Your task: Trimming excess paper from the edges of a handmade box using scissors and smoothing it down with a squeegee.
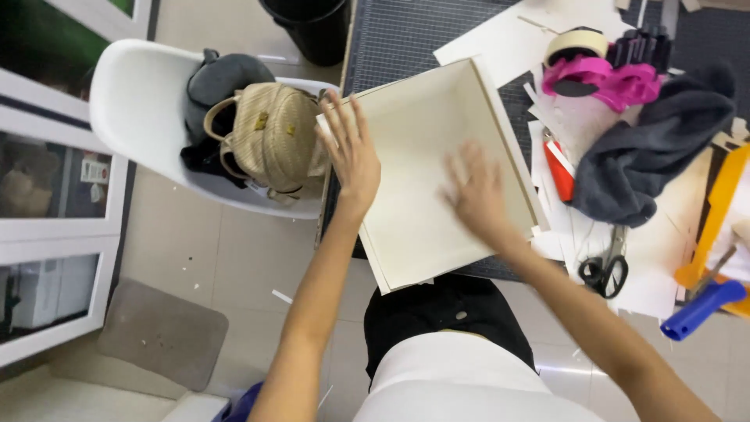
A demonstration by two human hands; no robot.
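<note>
Two hands lie flat and spread, gripping nothing: left hand (349, 152) steadies the left edge of the shallow cream box (426, 168) on the worktop (391, 43), right hand (478, 194) presses inside it, blurred. Scissors (605, 270) near.

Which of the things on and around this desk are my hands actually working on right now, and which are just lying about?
In hand:
- cream cardboard box, open side up
- left hand, on its left wall
- right hand, flat inside it
- cutting mat beneath

Lying about:
- scissors
- tape roll
- grey cloth
- blue-handled tool
- woven backpack on the white chair
</note>
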